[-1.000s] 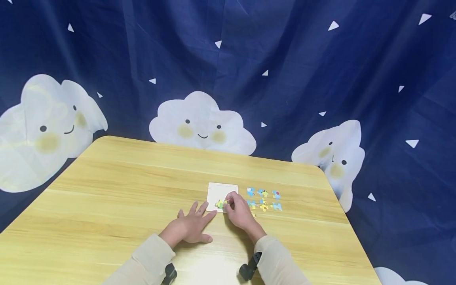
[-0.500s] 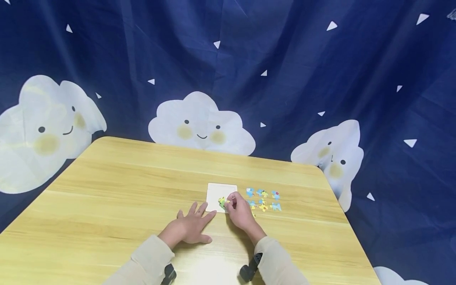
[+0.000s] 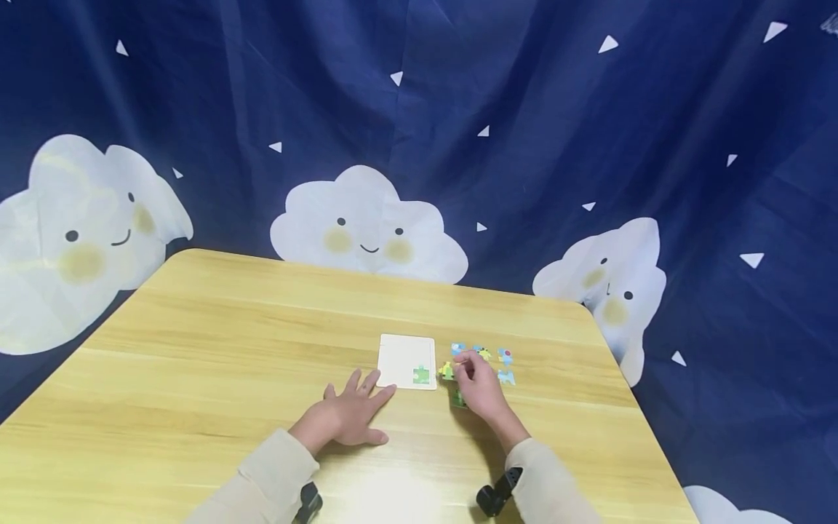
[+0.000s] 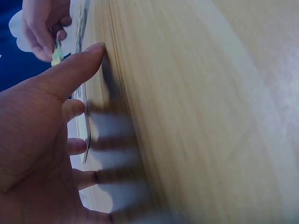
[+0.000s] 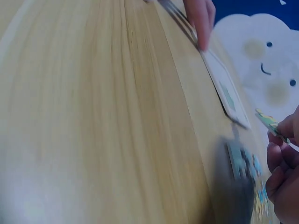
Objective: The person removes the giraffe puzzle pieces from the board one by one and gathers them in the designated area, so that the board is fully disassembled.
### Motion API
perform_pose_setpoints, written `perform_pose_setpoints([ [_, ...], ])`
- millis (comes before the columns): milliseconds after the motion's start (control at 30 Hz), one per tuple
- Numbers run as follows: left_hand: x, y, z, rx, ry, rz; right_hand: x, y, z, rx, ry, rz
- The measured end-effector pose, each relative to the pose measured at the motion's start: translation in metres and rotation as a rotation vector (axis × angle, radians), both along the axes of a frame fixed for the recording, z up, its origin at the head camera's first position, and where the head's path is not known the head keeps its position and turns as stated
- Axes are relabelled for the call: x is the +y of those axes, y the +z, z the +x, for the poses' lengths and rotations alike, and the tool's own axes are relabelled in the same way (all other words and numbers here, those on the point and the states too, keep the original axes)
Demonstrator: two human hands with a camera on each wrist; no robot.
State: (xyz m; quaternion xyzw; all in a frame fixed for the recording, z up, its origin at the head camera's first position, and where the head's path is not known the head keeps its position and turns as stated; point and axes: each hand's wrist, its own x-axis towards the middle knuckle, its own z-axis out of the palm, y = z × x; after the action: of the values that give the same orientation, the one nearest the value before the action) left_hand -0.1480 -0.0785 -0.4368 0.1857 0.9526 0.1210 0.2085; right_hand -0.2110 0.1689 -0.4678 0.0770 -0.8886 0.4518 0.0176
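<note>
My right hand (image 3: pixel 483 386) pinches a yellow-and-green jigsaw piece (image 3: pixel 447 371) between thumb and fingers. It hangs just right of a white puzzle board (image 3: pixel 399 353), over loose pieces; in the right wrist view the held piece (image 5: pixel 267 122) is tilted above the table. A green jigsaw piece (image 3: pixel 421 375) lies in the board's near right corner. My left hand (image 3: pixel 350 418) is spread, its fingertips at the board's near left corner. In the left wrist view, the left hand's thumb (image 4: pixel 74 70) points away from the other fingers.
Right of the board lie several loose blue and yellow jigsaw pieces (image 3: pixel 506 377), partly hidden by my right hand. A dark green piece (image 3: pixel 458 400) lies nearer me. Behind the wooden table (image 3: pixel 262 327) hangs a blue curtain (image 3: pixel 524 109) with clouds.
My right hand has moved right, off the board, carrying the yellow-and-green piece. The green piece in the board's corner now shows uncovered. My left hand stays in place.
</note>
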Motion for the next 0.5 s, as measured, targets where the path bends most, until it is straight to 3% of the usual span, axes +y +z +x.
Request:
perform_pose_setpoints([
  [333,-0.001,-0.001,-0.001,0.000,0.002,0.003,0.039,0.000,0.013,-0.053,-0.040,-0.029],
  [500,-0.001,-0.001,-0.001,0.000,0.000,0.011,0.054,-0.006,0.018,-0.066,-0.065,0.019],
])
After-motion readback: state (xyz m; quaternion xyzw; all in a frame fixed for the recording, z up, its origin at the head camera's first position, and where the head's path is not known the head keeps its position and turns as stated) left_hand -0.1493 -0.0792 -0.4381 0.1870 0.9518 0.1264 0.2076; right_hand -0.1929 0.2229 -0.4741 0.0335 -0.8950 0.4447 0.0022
